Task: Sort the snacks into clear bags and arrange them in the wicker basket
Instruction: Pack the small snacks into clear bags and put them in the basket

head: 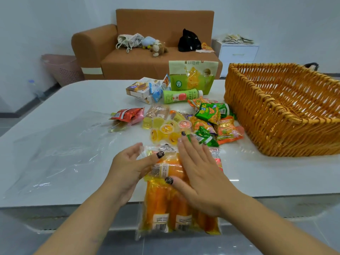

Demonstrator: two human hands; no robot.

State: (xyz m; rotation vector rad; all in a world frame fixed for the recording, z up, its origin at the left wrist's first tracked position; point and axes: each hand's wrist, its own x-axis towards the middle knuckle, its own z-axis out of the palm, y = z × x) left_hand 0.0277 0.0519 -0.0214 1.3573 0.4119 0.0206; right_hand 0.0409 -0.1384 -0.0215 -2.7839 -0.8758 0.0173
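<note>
With the left hand (128,168) pinching the clear bag (176,205) of orange snack sticks and the right hand (198,172) flat on it, sealing seemed underway, basket (276,115) placement next.

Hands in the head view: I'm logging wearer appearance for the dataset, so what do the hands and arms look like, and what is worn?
Both forearms are bare, with no sleeves, watch or rings in view. The left hand and right hand have dark polished nails with small pale decorations.
</note>
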